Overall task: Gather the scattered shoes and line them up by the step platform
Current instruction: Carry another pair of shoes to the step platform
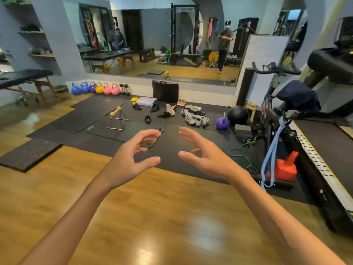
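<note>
Fingers [152, 133] of the left hand [131, 155] are spread and curled, grasping nothing; the right hand [202, 153] is likewise released and empty. Both hover over the wooden floor [133, 207], well apart from the work. The scattered shoes [193, 115] lie on the black mat [181, 138] ahead: a pale cluster at right, dark ones [164, 114] at centre, sandals [181, 102] near the wall. The step platform [146, 101], pale with a green end, sits just beyond them. Judged light, soft-sided, easily deformed; best taken at the heel collar, possibly a pair per hand. No brand or writing is legible at this range.
</note>
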Action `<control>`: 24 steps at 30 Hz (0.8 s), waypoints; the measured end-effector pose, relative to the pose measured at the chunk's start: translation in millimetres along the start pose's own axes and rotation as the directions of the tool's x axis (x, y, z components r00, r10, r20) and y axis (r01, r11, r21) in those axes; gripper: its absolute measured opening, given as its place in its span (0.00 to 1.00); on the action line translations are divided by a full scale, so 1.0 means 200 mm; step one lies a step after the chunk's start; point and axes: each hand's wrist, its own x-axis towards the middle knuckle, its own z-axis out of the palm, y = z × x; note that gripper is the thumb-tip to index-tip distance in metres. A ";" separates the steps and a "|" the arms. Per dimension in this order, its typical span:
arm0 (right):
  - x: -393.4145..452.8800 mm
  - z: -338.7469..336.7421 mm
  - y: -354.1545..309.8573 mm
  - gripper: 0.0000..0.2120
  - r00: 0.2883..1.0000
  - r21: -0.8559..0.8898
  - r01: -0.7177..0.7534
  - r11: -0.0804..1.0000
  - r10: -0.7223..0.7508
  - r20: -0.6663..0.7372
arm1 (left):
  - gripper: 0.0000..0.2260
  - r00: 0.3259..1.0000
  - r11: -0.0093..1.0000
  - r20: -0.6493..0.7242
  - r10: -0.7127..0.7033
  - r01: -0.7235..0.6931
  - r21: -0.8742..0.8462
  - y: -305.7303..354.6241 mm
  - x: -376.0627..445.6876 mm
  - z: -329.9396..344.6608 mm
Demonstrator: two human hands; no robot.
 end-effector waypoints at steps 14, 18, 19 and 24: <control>1.19 -0.54 0.89 0.33 0.998 -0.003 -0.051 0.999 0.051 0.033 | 0.24 0.999 0.999 0.010 -0.040 0.040 -0.020 -0.67 1.47 0.04; 1.57 -0.59 1.17 0.33 0.996 -0.028 -0.072 0.997 0.073 0.048 | 0.25 1.000 1.000 0.025 0.002 -0.002 -0.002 -0.94 1.90 0.00; 1.67 -0.60 1.23 0.33 0.995 -0.044 -0.082 0.996 0.085 0.055 | 0.25 1.000 1.000 0.027 0.011 -0.011 -0.004 -1.01 2.01 -0.02; 2.22 -0.74 1.51 0.33 0.988 -0.094 -0.150 0.984 0.153 0.035 | 0.25 0.997 0.999 0.070 0.036 -0.035 -0.029 -1.30 2.67 -0.13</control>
